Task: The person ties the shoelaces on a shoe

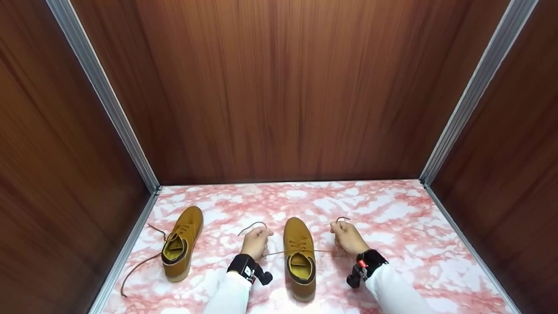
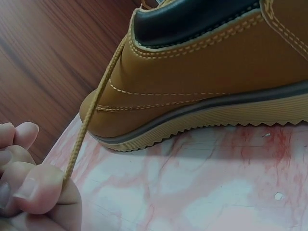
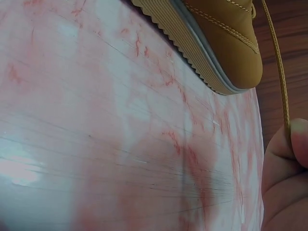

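Observation:
A tan shoe (image 1: 297, 231) with a yellow lining stands between my hands, its toe pointing away. My left hand (image 1: 256, 242) grips one end of its shoelace, and my right hand (image 1: 347, 237) grips the other. From the shoe both lace halves run out sideways, nearly straight, with a loose tail curling beyond each hand. In the left wrist view the braided lace (image 2: 91, 110) slants from the shoe's collar down into the curled fingers. The right wrist view has the lace (image 3: 279, 62) pinched under the thumb, beside the shoe's toe (image 3: 240, 62).
A matching tan shoe (image 1: 192, 222) stands to the left, its shoelace (image 1: 135, 269) trailing loose on the pink-and-white marbled table (image 1: 375, 200). Wood-grain panels (image 1: 279, 96) with grey metal corner strips (image 1: 107, 91) close in the back and both sides.

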`<state>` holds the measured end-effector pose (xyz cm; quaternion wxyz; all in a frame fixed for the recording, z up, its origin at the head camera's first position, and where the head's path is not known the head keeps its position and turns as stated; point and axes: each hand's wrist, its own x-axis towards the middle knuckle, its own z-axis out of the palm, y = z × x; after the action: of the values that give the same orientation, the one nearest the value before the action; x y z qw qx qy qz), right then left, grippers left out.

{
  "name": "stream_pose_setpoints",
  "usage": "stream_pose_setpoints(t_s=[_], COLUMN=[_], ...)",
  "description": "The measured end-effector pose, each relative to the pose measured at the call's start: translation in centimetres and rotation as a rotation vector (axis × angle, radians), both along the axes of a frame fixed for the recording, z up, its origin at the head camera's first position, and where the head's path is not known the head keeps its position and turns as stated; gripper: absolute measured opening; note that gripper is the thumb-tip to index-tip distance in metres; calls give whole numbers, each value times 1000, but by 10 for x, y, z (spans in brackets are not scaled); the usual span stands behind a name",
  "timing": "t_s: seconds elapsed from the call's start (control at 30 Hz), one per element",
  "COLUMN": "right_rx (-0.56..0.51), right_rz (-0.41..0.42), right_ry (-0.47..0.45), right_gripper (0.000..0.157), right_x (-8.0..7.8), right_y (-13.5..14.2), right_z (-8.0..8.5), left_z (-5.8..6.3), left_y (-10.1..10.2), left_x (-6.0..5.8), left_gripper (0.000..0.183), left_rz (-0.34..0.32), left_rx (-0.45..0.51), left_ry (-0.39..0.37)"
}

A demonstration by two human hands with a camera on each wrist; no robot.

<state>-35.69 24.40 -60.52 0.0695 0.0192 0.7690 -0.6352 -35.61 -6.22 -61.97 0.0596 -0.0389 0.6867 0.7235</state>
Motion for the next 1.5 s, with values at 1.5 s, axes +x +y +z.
stream_pose_setpoints(t_s=[1.5], right_rx=[41], right_rz=[173], right_ry=[-59], right_gripper=[34], right_x=[6], right_y=[2], right_z=[18], left_z=[23], left_y=[-19], left_x=[16], left_gripper=[63], left_rz=[-350], left_rx=[-57], left_ry=[-199])
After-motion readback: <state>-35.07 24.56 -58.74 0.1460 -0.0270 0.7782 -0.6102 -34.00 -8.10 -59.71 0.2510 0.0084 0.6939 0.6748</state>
